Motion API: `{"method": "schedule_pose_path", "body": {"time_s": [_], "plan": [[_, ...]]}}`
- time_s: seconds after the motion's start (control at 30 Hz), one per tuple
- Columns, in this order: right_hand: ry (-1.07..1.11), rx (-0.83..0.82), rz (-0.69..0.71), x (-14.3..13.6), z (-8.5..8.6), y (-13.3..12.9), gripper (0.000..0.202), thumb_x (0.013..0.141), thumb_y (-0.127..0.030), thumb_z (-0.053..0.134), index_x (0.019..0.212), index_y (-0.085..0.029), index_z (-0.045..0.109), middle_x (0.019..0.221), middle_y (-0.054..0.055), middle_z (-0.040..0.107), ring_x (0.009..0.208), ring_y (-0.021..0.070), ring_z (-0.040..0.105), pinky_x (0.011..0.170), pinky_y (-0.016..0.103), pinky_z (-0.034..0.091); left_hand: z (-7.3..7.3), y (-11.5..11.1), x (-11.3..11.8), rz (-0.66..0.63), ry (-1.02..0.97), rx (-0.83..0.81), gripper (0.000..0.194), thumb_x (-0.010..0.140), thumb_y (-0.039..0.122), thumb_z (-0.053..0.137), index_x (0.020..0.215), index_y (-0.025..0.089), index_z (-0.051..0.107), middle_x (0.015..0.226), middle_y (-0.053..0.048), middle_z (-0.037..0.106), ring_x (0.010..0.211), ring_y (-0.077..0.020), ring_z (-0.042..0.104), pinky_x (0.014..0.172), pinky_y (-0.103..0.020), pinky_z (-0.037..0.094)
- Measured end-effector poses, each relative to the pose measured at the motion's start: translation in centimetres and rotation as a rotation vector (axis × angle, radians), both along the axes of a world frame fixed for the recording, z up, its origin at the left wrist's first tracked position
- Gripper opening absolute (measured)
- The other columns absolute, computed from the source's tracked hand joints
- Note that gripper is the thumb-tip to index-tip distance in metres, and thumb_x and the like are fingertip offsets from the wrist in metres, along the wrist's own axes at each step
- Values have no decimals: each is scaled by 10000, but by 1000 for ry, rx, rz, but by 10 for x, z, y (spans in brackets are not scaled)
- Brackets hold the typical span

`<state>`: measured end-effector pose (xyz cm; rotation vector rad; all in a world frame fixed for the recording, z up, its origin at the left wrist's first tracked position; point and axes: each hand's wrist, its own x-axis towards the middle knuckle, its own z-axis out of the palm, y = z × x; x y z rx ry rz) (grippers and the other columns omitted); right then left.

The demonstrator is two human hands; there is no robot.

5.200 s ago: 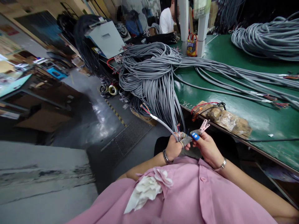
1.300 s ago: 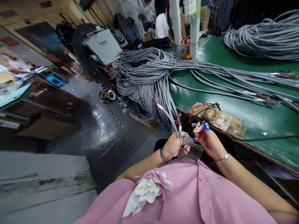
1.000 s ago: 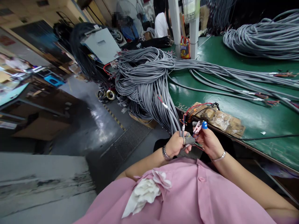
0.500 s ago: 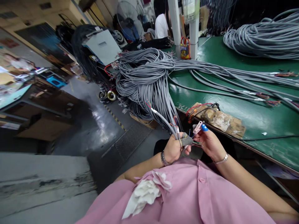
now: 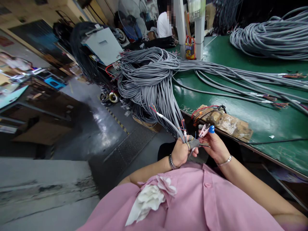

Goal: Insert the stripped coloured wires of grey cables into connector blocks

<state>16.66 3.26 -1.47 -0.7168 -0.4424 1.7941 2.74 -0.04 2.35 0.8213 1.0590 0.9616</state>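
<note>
Right hand has straightened its thumb upward beside the pink clip.

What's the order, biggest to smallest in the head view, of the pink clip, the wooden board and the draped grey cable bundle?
1. Draped grey cable bundle
2. Wooden board
3. Pink clip

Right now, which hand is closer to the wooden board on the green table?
Right. The right hand is just on the near side of the wooden board; the left hand is farther off to the left, holding grey cables.
</note>
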Motion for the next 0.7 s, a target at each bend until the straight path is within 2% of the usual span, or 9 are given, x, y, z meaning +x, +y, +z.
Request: {"method": "schedule_pose_path", "body": {"time_s": [0.17,0.43,0.6,0.7], "plan": [[26,-52,-52,-1,-2,0,390,681,-526,746,874,-190,702,748,16,683,576,114,563,554,243,473,-5,1,-2,-23,35,-16,322,684,397,708,598,126,560,473,-16,588,357,-93,499,355,-186,362],[80,-29,98,7,6,-5,469,732,-657,608,814,-202,689,820,43,682,635,130,575,578,248,480,1,-7,-8,-77,6,2,336,682,419,715,605,125,573,494,-17,592,371,-95,505,373,-202,396],[-41,46,81,9,6,-7,268,808,-460,648,852,-198,686,741,18,637,624,124,543,584,240,457,1,-10,-8,4,-8,22,302,684,373,721,616,135,549,514,-8,606,376,-97,520,380,-199,400],[-81,90,38,8,5,-7,289,838,-469,606,845,-191,684,713,19,624,611,127,530,585,253,447,-1,-8,-4,39,10,46,306,698,380,710,619,135,545,516,-7,606,382,-97,528,384,-196,399]]}}
